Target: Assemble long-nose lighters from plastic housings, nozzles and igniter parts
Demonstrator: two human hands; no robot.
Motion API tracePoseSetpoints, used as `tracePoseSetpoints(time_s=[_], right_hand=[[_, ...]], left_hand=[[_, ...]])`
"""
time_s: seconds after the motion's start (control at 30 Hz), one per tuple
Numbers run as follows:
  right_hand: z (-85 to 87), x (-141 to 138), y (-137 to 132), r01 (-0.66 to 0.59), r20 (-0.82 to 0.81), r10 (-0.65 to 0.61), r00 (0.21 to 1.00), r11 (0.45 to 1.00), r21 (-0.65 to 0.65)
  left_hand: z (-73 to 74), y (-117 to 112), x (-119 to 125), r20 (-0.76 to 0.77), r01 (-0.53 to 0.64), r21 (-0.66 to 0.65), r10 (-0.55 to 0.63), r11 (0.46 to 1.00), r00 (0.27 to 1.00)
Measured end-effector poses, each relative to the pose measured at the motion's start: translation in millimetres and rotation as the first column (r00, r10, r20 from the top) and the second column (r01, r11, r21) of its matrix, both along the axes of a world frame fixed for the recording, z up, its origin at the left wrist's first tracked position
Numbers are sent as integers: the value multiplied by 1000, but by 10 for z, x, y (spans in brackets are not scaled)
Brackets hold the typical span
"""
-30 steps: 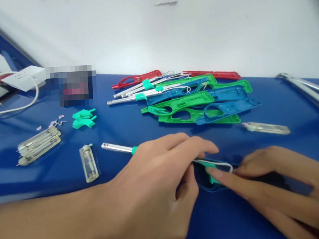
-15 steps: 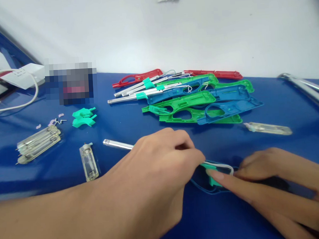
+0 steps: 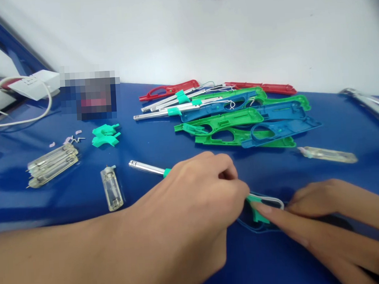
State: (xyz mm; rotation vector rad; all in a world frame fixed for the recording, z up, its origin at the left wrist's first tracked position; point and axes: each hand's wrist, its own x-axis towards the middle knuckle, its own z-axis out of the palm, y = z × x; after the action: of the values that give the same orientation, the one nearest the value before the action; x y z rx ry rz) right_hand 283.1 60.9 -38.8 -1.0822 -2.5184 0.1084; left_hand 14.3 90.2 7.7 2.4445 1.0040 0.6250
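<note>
A blue lighter casing half lies low in front of me, mostly covered by both hands. My left hand is closed around it, with a silver lighter tube sticking out to the left beneath the knuckles. On the casing's right part, my right hand has its index fingertip on a teal trigger. Its other fingers grip the right end, where a dark gap shows below. A white wire loops from the trigger toward the right fingers.
Green casing halves, blue and red ones, and silver tubes lie piled beyond my hands. Teal triggers and clear fuel tanks are on the left, with a single tank nearer. Another tank lies right.
The whole scene sits slightly farther right in view. A teal collar on the tube now shows beside my left hand. Both hands keep their hold.
</note>
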Motion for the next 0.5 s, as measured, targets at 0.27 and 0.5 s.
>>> tracePoseSetpoints(time_s=[0.27, 0.5], right_hand=[[110, -75, 104, -2, -47, 1, 999, 1000, -22], [-11, 315, -90, 39, -70, -50, 996, 987, -153]], left_hand=[[11, 1, 67, 26, -54, -50, 55, 997, 998], [-30, -7, 57, 94, 30, -121, -18, 992, 995]])
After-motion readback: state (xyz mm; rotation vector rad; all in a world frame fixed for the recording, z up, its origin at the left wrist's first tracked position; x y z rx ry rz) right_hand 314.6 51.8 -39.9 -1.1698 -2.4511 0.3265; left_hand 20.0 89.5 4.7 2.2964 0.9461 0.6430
